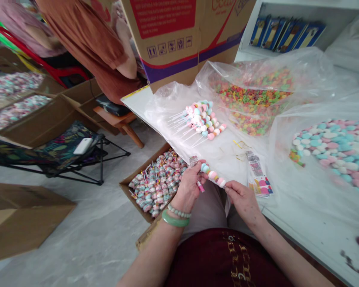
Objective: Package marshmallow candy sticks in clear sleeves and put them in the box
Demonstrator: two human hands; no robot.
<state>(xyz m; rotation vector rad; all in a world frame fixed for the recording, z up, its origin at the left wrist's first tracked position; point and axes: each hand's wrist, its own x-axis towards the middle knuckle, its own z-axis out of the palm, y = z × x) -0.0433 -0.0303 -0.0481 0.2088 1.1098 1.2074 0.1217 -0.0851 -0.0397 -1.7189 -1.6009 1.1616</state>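
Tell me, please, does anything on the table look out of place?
Yes, slightly: a few coloured rings sit at the left edge of the marshmallow pile, oddly apart from the main ring pile farther back.

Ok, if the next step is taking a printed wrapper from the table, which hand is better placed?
Probably the right hand: it is at the white end of the candy skewer, nearer to the printed wrappers. The left hand is farther away, holding the skewer's blue end.
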